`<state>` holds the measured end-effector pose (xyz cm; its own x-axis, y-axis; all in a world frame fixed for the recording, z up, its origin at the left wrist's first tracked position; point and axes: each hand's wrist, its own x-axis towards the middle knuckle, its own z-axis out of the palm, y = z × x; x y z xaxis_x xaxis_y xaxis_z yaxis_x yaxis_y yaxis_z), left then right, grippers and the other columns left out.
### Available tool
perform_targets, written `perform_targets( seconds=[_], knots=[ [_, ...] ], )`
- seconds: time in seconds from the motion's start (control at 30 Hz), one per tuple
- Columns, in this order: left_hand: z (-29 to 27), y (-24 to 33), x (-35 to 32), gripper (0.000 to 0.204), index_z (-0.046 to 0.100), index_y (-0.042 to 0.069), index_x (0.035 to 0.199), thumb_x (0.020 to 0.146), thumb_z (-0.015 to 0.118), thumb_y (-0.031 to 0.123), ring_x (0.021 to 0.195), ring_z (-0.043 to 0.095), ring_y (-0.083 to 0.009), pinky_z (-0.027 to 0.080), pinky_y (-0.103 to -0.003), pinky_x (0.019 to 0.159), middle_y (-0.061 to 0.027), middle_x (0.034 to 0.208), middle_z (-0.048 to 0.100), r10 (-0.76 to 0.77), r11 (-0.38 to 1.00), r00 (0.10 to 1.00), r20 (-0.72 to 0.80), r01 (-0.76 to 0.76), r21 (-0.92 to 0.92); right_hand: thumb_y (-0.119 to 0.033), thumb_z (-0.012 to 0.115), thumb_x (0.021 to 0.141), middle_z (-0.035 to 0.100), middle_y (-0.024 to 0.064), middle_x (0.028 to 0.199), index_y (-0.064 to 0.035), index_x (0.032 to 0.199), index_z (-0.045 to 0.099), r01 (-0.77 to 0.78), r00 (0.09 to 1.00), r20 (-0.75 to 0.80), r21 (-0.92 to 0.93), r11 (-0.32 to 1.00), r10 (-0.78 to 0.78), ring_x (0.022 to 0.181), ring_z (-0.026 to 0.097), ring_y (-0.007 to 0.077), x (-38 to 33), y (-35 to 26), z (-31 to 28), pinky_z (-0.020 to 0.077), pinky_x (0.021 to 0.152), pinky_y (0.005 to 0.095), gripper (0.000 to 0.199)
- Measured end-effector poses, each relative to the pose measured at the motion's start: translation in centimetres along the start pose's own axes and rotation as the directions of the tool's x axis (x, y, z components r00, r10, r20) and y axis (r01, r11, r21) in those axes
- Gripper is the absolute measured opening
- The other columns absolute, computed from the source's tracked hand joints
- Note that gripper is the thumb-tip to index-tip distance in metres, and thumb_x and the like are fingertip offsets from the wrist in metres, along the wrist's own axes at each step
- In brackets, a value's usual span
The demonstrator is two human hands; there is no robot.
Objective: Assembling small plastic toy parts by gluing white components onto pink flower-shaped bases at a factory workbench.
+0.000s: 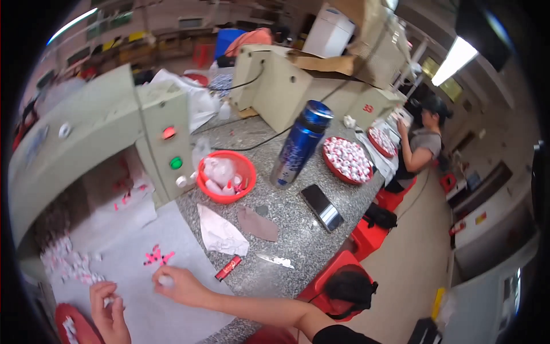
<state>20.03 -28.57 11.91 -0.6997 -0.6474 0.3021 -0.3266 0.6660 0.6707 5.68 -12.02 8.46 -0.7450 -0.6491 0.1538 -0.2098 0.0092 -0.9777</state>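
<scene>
My right hand (182, 288) is closed in a pinch on a small white piece (166, 280), held over a white sheet (177, 318). Just beyond its fingers lies a little cluster of bright pink pieces (158, 256). To the left, my left hand (109, 314) is half curled, thumb toward the fingers; a pale bit seems to show between them, too small to name. A heap of small white pieces (70, 261) spreads on the sheet's far left. Beside my left hand, a red dish (77, 324) holds a few more white pieces.
A grey-green machine (163, 123) with red and green buttons stands ahead. Right of the sheet are a red lighter (228, 268), cloth scraps (223, 232), an orange bowl (249, 166), a blue bottle (301, 143), a phone (322, 207) and a filled basket (347, 160). A co-worker (421, 140) sits beyond.
</scene>
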Motion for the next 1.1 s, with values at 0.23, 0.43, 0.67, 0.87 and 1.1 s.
perform_targets(
  seconds=[0.23, 0.43, 0.67, 0.87, 1.1],
  knots=[
    [-0.1, 4.7, -12.4, 0.012, 0.05, 0.002, 0.083, 0.074, 0.055, -0.002, 0.07, 0.052, -0.0199, 0.043, -0.029, 0.06, -0.0083, 0.091, 0.051, -0.426, 0.879, 0.904, -0.01, 0.417, 0.231, -0.005, 0.062, 0.074, 0.057, 0.0028, 0.076, -0.0009, 0.084, 0.056, -0.295, 0.955, 0.024, 0.155, 0.943, 0.295, 0.076, 0.053, 0.0104, 1.7, -1.7, -1.9, 0.0425, 0.074, 0.0247, 0.012],
    [3.1, 9.0, -9.5, 0.011, 0.051, 0.002, 0.084, 0.074, 0.056, 0.0, 0.07, 0.053, -0.0194, 0.043, -0.028, 0.061, -0.0086, 0.09, 0.052, -0.322, 0.899, 0.946, 0.032, 0.295, 0.324, -0.006, 0.063, 0.073, 0.058, 0.0049, 0.077, -0.0005, 0.085, 0.055, -0.139, 0.99, 0.021, 0.094, 0.986, 0.138, 0.077, 0.054, 0.0116, 1.0, -0.7, -0.9, 0.0427, 0.074, 0.0255, 0.014],
    [4.8, 16.7, -7.6, 0.01, 0.052, 0.002, 0.084, 0.075, 0.057, 0.002, 0.07, 0.053, -0.0188, 0.044, -0.028, 0.062, -0.0089, 0.089, 0.054, -0.207, 0.869, 0.978, -0.005, 0.187, 0.458, -0.008, 0.063, 0.073, 0.06, 0.0085, 0.082, -0.0015, 0.084, 0.055, -0.151, 0.985, 0.088, 0.033, 0.988, 0.148, 0.081, 0.058, 0.017, -0.1, -0.8, -2.2, 0.0432, 0.076, 0.0279, 0.015],
    [4.1, 20.1, -6.5, 0.01, 0.053, 0.002, 0.084, 0.075, 0.058, 0.004, 0.07, 0.054, -0.0184, 0.044, -0.028, 0.063, -0.0091, 0.088, 0.055, -0.148, 0.786, 0.989, -0.022, 0.131, 0.604, -0.009, 0.062, 0.074, 0.061, 0.0102, 0.085, -0.0023, 0.084, 0.055, -0.193, 0.98, 0.066, 0.044, 0.98, 0.19, 0.085, 0.059, 0.0196, 0.6, -0.7, -1.9, 0.0435, 0.076, 0.0293, 0.014],
    [3.9, 25.0, -5.4, 0.011, 0.055, 0.002, 0.084, 0.076, 0.059, 0.007, 0.07, 0.054, -0.0178, 0.044, -0.028, 0.064, -0.0094, 0.087, 0.056, -0.052, 0.691, 0.996, -0.069, 0.085, 0.718, -0.01, 0.063, 0.074, 0.062, 0.0103, 0.083, -0.0023, 0.082, 0.055, -0.151, 0.987, 0.066, 0.021, 0.988, 0.149, 0.082, 0.059, 0.0195, 0.8, -0.6, -1.2, 0.0442, 0.074, 0.0284, 0.014]
  ],
)
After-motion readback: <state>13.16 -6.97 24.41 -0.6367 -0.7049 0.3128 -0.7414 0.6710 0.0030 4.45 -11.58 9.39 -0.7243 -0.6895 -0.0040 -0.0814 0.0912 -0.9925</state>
